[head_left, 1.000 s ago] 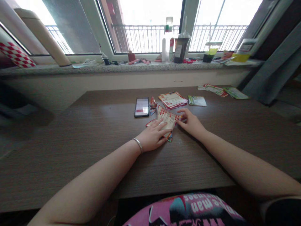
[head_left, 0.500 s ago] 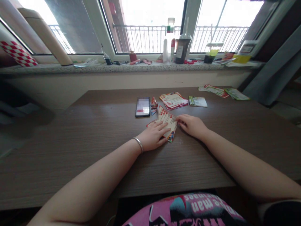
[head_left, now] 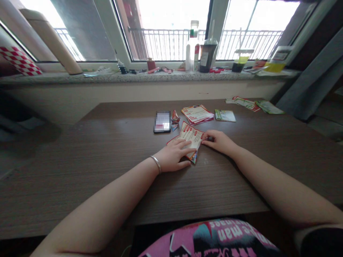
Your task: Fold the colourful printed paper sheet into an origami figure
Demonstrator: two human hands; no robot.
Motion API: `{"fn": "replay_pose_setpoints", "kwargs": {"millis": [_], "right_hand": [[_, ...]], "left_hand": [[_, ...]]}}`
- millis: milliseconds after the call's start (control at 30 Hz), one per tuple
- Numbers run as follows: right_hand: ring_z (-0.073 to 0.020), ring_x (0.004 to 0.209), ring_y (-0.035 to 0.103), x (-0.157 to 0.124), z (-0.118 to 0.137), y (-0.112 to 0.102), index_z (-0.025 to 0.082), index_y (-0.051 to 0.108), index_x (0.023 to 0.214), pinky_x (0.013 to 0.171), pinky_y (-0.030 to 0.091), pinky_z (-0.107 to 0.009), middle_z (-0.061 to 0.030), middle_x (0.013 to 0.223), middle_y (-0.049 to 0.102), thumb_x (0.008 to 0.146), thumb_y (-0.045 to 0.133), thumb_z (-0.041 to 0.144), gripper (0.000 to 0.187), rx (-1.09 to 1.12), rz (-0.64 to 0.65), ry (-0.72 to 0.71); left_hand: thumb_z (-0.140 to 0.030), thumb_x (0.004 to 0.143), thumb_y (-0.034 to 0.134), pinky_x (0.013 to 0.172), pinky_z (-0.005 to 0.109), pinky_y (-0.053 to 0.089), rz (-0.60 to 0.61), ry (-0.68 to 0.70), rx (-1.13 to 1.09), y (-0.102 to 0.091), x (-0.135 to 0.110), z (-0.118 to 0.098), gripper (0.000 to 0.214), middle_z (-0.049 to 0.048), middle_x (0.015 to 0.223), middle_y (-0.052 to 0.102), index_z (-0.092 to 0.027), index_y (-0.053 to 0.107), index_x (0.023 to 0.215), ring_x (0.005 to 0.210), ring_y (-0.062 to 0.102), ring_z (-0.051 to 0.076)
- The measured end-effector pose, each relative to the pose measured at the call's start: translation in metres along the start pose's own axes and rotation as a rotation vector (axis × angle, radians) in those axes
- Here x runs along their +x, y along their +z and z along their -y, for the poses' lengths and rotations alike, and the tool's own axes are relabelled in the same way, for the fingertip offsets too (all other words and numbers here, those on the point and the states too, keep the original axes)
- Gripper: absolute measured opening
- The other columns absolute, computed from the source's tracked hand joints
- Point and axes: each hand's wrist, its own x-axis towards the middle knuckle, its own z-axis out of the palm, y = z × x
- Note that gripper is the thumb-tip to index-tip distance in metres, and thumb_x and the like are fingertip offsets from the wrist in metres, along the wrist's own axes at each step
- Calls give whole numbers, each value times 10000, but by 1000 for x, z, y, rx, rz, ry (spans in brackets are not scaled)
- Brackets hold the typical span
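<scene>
In the centre of the frame, presses the left hand (head_left: 174, 155) flat, fingers spread, on the folded leaflet (head_left: 192, 135) lying on the table (head_left: 107, 160). Touches its right edge with the half-curled right hand (head_left: 220, 141); pinching or not, cannot tell. Sits just below the phone (head_left: 162, 122) and leaflet stack (head_left: 197, 113).

Folded red-and-cream printed leaflet (head_left: 192, 137), lay flat on the dark wooden table (head_left: 107, 150), partly creased, tilted diagonally, colourful corner pointed toward the person, just below the stack of similar leaflets (head_left: 197, 114)
</scene>
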Motion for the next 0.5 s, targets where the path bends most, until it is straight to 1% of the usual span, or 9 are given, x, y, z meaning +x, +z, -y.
{"fn": "replay_pose_setpoints", "kwargs": {"millis": [167, 267, 367, 500], "right_hand": [[-145, 682, 550, -1, 6, 4, 206, 599, 757, 621, 411, -266, 0, 779, 641, 787, 620, 336, 136, -9, -52, 84], [-137, 660, 540, -1, 11, 5, 207, 591, 763, 604, 403, -259, 0, 790, 643, 789, 615, 325, 123, -13, -75, 95], [-135, 670, 546, -1, 12, 4, 206, 578, 774, 614, 408, -256, 0, 800, 645, 807, 592, 306, 106, 0, -84, 65], [-157, 769, 581, 0, 8, 2, 208, 596, 812, 696, 435, -276, -14, 855, 657, 804, 590, 267, 60, -7, -38, -35]], "left_hand": [[-492, 870, 497, 1116, 452, 236, 1, 8, 30, 0, 1, -1, 519, 79, 1438, 393, -279, 460, 1342, 1332, 328, 281], [-499, 870, 492, 1118, 446, 230, 2, -10, 40, 0, 0, -2, 527, 83, 1448, 378, -274, 457, 1345, 1337, 318, 287], [-504, 868, 492, 1114, 440, 234, -4, -20, 45, 1, 0, -3, 530, 77, 1462, 359, -278, 453, 1345, 1341, 312, 290], [-502, 875, 482, 1110, 449, 227, 0, -23, 44, 0, 0, -3, 523, 78, 1459, 367, -277, 447, 1345, 1333, 323, 288]]}}
